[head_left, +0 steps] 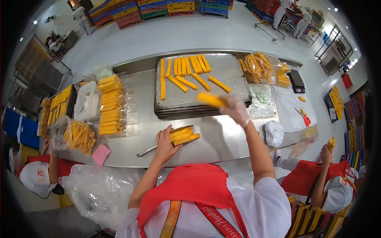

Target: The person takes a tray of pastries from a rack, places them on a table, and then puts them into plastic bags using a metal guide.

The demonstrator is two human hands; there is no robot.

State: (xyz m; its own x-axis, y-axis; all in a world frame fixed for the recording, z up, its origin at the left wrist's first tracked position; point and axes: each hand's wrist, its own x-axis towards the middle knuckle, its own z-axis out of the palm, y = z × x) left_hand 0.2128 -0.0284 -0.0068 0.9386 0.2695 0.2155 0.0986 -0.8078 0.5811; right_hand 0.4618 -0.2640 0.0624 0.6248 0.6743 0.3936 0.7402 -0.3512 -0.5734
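My left hand (165, 145) grips a metal holder (187, 139) with dark side walls. Several yellow baked sticks (182, 134) lie side by side inside it, and a metal handle (147, 151) juts out to the lower left. My right hand (236, 110), in a clear plastic glove, is blurred over the front edge of a baking tray (229, 67). One or more yellow sticks (210, 99) are in its fingers; the blur hides how many. More yellow sticks (183, 66) lie on the tray, some in rows at the back, others slanted and apart. Further trays are stacked underneath.
Bagged sticks (110, 110) stand left, near a white plastic tub (85, 99). To the right are a filled bag (257, 68), a black scale (296, 81), red-handled scissors (306, 119) and a white cloth bundle (274, 134). Co-workers stand left (37, 177) and right (337, 186).
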